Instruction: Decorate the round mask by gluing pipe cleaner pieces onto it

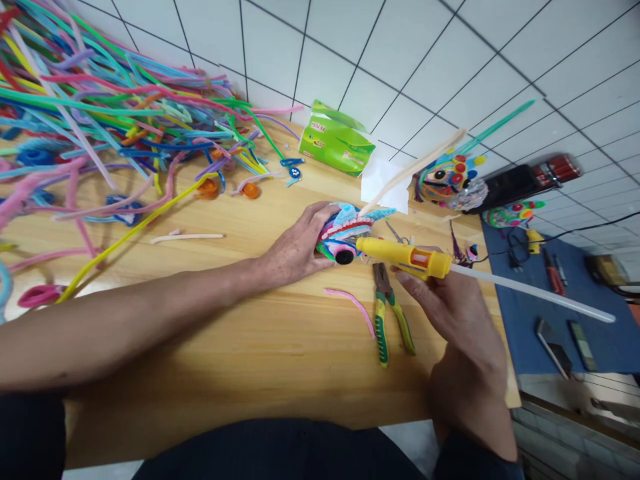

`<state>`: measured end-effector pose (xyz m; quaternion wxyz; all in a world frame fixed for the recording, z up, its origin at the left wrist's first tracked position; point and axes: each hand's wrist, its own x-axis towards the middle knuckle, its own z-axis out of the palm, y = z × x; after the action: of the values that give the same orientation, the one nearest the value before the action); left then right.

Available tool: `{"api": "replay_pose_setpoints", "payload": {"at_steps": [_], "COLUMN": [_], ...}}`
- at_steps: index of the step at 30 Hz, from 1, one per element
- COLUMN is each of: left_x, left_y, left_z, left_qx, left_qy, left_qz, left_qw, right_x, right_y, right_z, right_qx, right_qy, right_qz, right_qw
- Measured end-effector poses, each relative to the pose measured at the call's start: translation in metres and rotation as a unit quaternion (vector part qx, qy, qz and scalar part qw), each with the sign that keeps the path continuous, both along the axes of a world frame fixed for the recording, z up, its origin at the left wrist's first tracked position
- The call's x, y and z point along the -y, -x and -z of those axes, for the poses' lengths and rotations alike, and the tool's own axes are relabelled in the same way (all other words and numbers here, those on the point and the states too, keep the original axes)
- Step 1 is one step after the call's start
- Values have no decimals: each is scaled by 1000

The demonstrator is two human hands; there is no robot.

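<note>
My left hand (pixel 297 243) is wrapped round a small figure covered in coloured pipe cleaners (pixel 345 230), with a big black-and-pink eye facing me. In my right hand (pixel 445 300) is a yellow hot glue gun (pixel 407 257), a long white glue stick (pixel 535 293) jutting from its back. Its nozzle points left and meets the figure beside the eye; whether glue is coming out cannot be made out. Below the gun lie pliers (pixel 384 313) with green-and-yellow handles, jaws toward the figure. A short pink pipe cleaner (pixel 353 303) rests left of them.
Tangled pipe cleaners (pixel 125 127) heap up at the back left. A green tissue pack (pixel 337 140) and a finished-looking pipe-cleaner figure (pixel 447 180) stand along the tiled wall. A black cord (pixel 565 233) runs over the blue surface (pixel 525 333) at the right.
</note>
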<state>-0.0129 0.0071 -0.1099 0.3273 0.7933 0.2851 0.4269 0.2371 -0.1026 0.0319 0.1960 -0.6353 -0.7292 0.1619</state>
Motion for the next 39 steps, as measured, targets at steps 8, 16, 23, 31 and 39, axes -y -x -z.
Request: {"api": "replay_pose_setpoints", "payload": {"at_steps": [8, 16, 23, 31, 39], "left_x": [1, 2, 1, -1, 1], "left_y": [0, 0, 1, 2, 1], "left_z": [-1, -3, -1, 2, 1], "left_qx": [4, 4, -3, 3, 2], "left_qy": [-1, 2, -7, -5, 5], "left_qz": [-5, -3, -5, 0, -1], "left_qw": [1000, 1000, 1000, 1000, 1000], "right_x": [0, -2, -4, -4, -2], "right_y": [0, 5, 8, 7, 5], "right_z": [1, -3, -4, -5, -3], "right_qx": [-2, -4, -6, -3, -8], "right_qy": [-12, -19, -26, -20, -21], "right_qz": [-10, -17, -31, -28, -17], "right_qw": [1000, 1000, 999, 999, 1000]}}
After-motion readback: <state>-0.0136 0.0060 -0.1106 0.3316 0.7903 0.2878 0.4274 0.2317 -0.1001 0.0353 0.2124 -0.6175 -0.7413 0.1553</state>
